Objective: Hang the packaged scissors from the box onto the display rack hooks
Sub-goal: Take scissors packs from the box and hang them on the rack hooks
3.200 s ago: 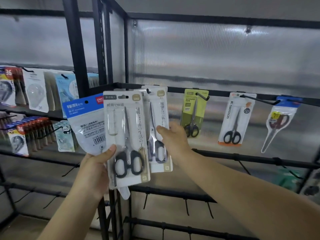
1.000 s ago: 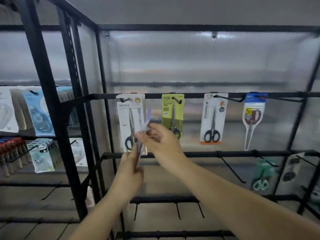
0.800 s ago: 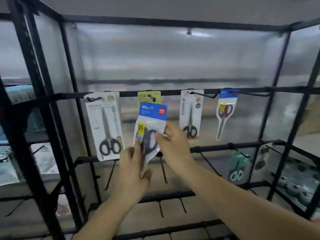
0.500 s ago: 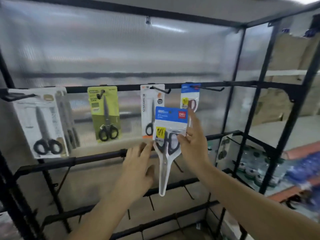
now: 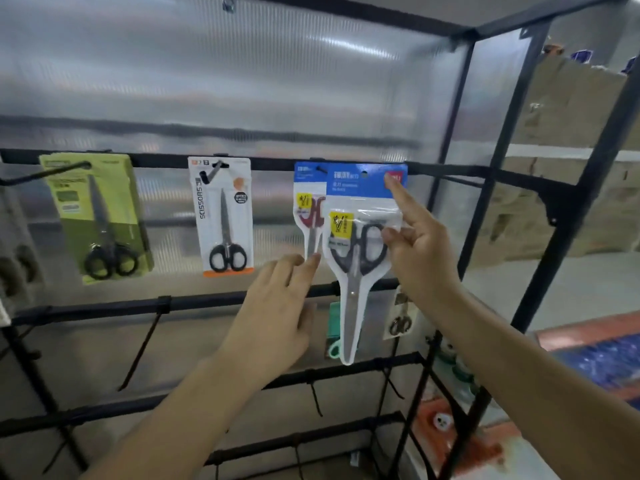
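- Up at the top rail [image 5: 450, 169], the right hand [image 5: 420, 247] pinches the blue-topped scissors pack [image 5: 360, 237], holding its hole at a hook.
- Left hand [image 5: 277, 317], fingers straight, holds nothing.
- Next: probably slide the pack's hole fully onto the hook, then let go.

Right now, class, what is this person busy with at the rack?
A person is stocking a black display rack with packaged scissors. The right hand pinches a blue-topped scissors pack and holds its header up at the top bar, index finger on the header's corner. It sits in front of a similar pack with red-handled scissors; whether it is on a hook yet cannot be told. The left hand reaches in open, fingertips near the packs' lower parts. A white pack and a green pack hang to the left.
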